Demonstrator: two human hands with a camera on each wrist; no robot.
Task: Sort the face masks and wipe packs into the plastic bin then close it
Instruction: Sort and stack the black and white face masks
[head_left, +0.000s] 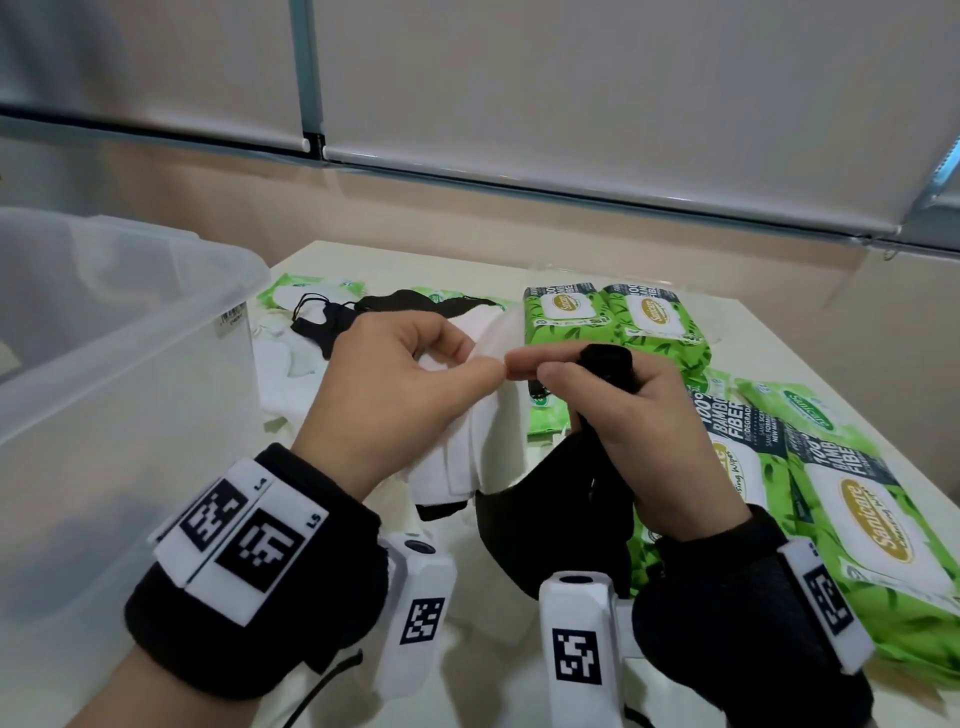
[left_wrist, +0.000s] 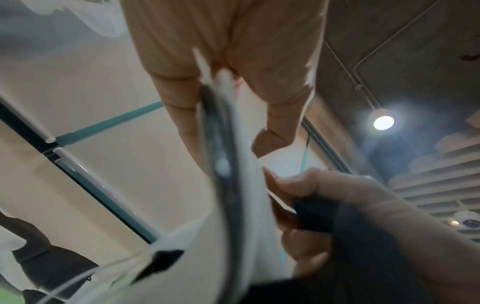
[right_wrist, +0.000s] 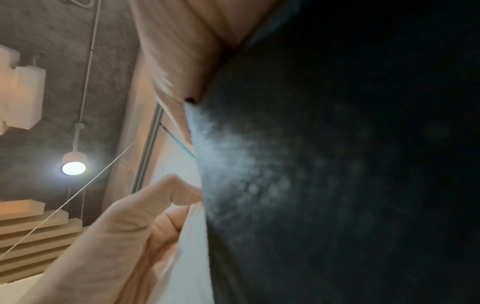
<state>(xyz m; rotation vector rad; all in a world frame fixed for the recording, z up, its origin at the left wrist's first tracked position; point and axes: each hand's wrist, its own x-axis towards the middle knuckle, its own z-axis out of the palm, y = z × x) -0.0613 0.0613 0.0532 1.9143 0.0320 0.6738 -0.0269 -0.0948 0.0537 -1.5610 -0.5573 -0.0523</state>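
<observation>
In the head view my left hand (head_left: 415, 374) grips a small stack of white face masks (head_left: 478, 447) held above the table. Close beside it, my right hand (head_left: 597, 395) grips a black face mask (head_left: 550, 519) that hangs down below the fist. The two hands' fingertips almost meet. In the left wrist view the white face masks (left_wrist: 249, 216) run from my left hand (left_wrist: 228, 82) toward the right hand (left_wrist: 337, 205). The black face mask (right_wrist: 337, 164) fills most of the right wrist view. The clear plastic bin (head_left: 104, 364) stands open at the left.
Green wipe packs (head_left: 613, 322) lie at the back and along the right side of the white table (head_left: 769, 353). More white and black masks (head_left: 332, 317) and a wipe pack lie beside the bin. A wall with blinds stands behind the table.
</observation>
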